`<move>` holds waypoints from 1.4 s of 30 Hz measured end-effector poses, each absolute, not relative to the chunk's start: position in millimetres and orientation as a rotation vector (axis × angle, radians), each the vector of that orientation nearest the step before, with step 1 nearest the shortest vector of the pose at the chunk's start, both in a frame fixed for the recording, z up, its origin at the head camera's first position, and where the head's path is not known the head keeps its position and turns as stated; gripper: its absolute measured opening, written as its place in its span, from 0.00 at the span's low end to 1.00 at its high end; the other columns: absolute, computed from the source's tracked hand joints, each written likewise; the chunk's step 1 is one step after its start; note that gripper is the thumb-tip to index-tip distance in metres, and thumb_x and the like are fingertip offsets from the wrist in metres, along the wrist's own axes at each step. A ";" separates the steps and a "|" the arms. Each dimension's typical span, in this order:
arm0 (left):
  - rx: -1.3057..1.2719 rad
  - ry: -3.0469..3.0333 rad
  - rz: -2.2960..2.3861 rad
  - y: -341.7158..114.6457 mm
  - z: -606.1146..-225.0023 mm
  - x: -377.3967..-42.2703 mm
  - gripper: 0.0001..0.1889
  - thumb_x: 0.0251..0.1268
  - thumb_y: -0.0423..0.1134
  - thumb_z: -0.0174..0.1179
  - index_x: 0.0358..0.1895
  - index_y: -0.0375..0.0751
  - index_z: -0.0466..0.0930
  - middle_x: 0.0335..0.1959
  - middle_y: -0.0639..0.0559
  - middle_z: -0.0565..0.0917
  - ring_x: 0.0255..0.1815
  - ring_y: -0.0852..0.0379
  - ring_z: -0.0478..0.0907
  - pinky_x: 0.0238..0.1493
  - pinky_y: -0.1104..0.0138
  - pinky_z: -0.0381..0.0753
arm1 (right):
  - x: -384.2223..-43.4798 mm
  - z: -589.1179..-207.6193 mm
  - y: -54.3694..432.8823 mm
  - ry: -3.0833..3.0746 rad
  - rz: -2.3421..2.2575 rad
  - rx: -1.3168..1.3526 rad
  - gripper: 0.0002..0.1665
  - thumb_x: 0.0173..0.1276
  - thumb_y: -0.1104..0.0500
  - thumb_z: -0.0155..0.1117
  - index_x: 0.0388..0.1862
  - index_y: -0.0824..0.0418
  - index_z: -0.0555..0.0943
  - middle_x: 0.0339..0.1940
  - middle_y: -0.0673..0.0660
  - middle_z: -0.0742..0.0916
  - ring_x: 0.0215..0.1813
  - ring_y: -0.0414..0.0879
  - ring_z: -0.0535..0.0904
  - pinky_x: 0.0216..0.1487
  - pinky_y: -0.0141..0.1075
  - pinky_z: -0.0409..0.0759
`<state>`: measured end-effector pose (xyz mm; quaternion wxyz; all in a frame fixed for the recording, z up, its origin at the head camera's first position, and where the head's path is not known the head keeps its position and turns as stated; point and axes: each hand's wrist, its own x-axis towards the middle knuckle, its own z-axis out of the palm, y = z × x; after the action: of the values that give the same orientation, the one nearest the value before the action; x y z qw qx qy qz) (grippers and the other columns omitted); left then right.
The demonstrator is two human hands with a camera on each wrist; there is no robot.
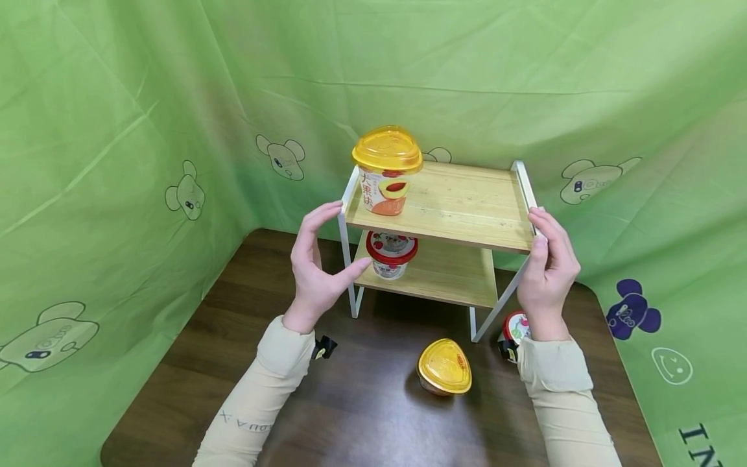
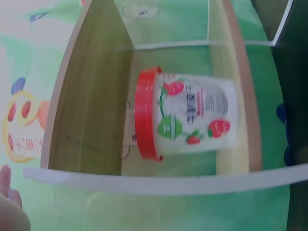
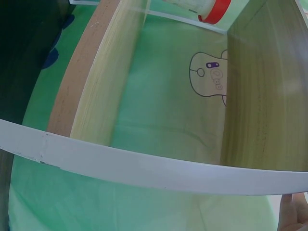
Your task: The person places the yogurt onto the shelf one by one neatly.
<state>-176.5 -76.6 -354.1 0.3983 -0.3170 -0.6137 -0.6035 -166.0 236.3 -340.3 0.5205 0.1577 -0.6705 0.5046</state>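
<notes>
A two-tier rack with light wood shelves (image 1: 467, 201) and a white metal frame (image 1: 527, 188) stands between the hands. My left hand (image 1: 312, 269) has its fingertips at the rack's upper left front corner, thumb spread away below. Along the right rail, my right hand (image 1: 548, 272) rests its fingers, with the thumb near the front corner. A yellow-lidded cup with a peach picture (image 1: 385, 175) stands upright on the top shelf at left. Below it, a red-lidded cup with strawberry pictures (image 2: 192, 113) sits on the lower shelf.
On the dark wooden table (image 1: 233, 363), another yellow-lidded cup (image 1: 445, 370) stands in front of the rack. A red-lidded cup (image 1: 516, 326) is partly hidden behind the right wrist. Green printed cloth (image 1: 467, 65) hangs close behind and along both sides.
</notes>
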 end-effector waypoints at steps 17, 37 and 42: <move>-0.864 -1.728 -1.541 -74.8 -324.5 -192.4 0.52 0.58 0.62 0.70 0.69 0.20 0.61 0.69 0.27 0.67 0.73 0.39 0.62 0.75 0.49 0.56 | -164.4 -340.7 236.9 -1.623 1.195 0.367 0.21 0.73 0.61 0.51 0.52 0.75 0.83 0.56 0.70 0.85 0.64 0.61 0.78 0.69 0.48 0.71; -0.856 -1.863 -1.428 -70.8 -328.5 -201.2 0.39 0.44 0.27 0.77 0.60 0.21 0.66 0.67 0.29 0.72 0.76 0.38 0.62 0.75 0.55 0.60 | -167.1 -340.6 236.2 -1.586 1.213 0.386 0.20 0.73 0.63 0.51 0.51 0.77 0.83 0.54 0.72 0.85 0.63 0.62 0.78 0.69 0.50 0.71; -0.807 -1.868 -1.374 -69.6 -332.1 -204.5 0.37 0.44 0.25 0.79 0.59 0.22 0.69 0.64 0.32 0.76 0.75 0.41 0.64 0.74 0.55 0.61 | -167.7 -341.2 235.3 -1.575 1.216 0.389 0.20 0.73 0.63 0.51 0.50 0.77 0.84 0.54 0.72 0.85 0.62 0.62 0.79 0.69 0.50 0.71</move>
<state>-204.5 -69.6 -332.1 0.3362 -0.3096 -0.7165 -0.5270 -167.7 235.3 -341.2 0.5286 0.1630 -0.6593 0.5092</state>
